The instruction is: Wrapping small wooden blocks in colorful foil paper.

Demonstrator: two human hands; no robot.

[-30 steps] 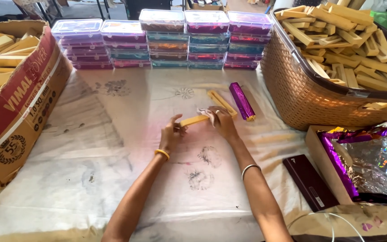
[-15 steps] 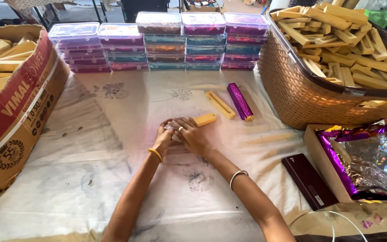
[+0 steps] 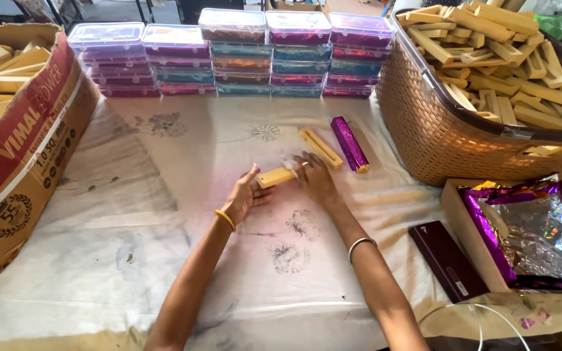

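A small tan stick box lies on the cloth-covered table between both hands, long axis running left to right. The left hand cups its near end, fingers spread; the right hand seems to pinch the far end. A wicker basket holds more tan boxes; a cardboard box does too.

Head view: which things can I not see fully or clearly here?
- Small tan box: its far end lies under the right hand; the left hand covers its near end.
- Wicker basket: cut off by the right edge.
- Cardboard carton: cut off by the left edge.
- Stacked plastic boxes: contents blurred behind lids.
- White cable: leaves the bottom edge.
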